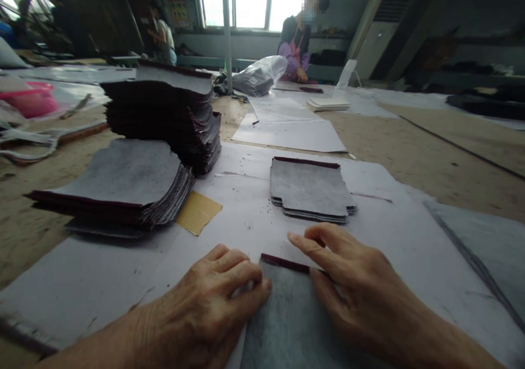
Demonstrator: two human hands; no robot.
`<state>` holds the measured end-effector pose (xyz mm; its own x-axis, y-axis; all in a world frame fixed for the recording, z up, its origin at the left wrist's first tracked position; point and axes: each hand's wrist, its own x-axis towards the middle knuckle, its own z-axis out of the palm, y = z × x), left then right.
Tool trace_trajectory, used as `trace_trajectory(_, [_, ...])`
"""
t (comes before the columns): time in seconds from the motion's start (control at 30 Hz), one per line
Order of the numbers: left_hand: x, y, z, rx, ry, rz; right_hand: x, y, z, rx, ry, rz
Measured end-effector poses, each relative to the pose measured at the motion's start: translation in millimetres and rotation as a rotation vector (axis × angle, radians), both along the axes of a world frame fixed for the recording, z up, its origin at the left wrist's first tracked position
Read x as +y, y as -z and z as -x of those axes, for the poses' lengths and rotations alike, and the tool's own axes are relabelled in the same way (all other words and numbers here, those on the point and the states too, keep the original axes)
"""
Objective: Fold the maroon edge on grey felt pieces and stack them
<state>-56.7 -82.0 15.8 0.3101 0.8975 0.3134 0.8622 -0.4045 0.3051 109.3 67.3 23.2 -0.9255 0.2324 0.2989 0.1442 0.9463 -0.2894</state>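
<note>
On the paper (246, 210), sheet (287, 320) edge touched by curled left hand (213, 292), grip unclear; strip (283, 262) touched by right hand (353, 270), fingers parted. Strip could be skewed by uneven pressure.

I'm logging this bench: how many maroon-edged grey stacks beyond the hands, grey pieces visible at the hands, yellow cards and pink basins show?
Maroon-edged grey stacks: 3 (tall stack, front-left stack, small stack)
Grey piece at the hands: 1 visible
Yellow card: 1
Pink basin: 1
Total: 6
</note>
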Motion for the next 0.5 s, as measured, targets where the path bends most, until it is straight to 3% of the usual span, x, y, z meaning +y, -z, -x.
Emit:
trace_trajectory(0.13, [-1, 2.0, 0, -0.044, 0.01, 0.011, -9, 7.6, -11, 0.062, -0.029, -0.105])
trace_trajectory(0.3, [-4, 4.7, 0, -0.03, -0.002, 0.045, -21, 16.8, -3, -0.013, -0.057, -0.089])
trace_trajectory(0.5, [-3, 4.4, -2, -0.021, -0.006, 0.039, -19, 15.4, 5, -0.146, -0.128, -0.06])
